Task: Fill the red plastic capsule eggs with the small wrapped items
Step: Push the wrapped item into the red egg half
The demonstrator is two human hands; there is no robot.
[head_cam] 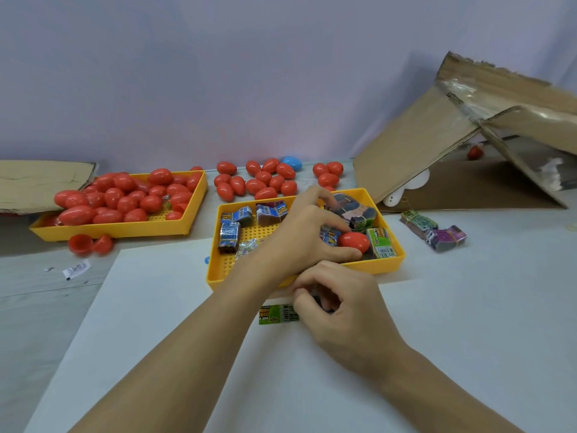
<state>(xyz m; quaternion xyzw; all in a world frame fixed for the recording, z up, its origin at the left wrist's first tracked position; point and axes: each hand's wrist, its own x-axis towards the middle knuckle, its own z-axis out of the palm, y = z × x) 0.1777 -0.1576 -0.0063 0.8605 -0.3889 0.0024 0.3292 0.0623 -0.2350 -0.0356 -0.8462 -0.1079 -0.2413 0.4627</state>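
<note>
A yellow tray [385, 266] in the middle holds several small wrapped items [229, 234] in blue, green and dark wrappers. My left hand [304, 235] reaches into this tray and pinches a closed red egg [354, 241] between thumb and fingers. Just in front of the tray, my right hand [342, 304] rests on the white board with its fingers curled over one end of a green wrapped item [277, 314]. A second yellow tray [125, 231] at the left is piled with red eggs [125, 195].
Loose red eggs [265, 182] and one blue egg [292, 163] lie by the wall. Two open egg halves [90, 244] sit before the left tray. A torn cardboard box [437, 145] stands at the right, with wrapped bundles [434, 229] beside it. A white board [156, 323] covers the near table.
</note>
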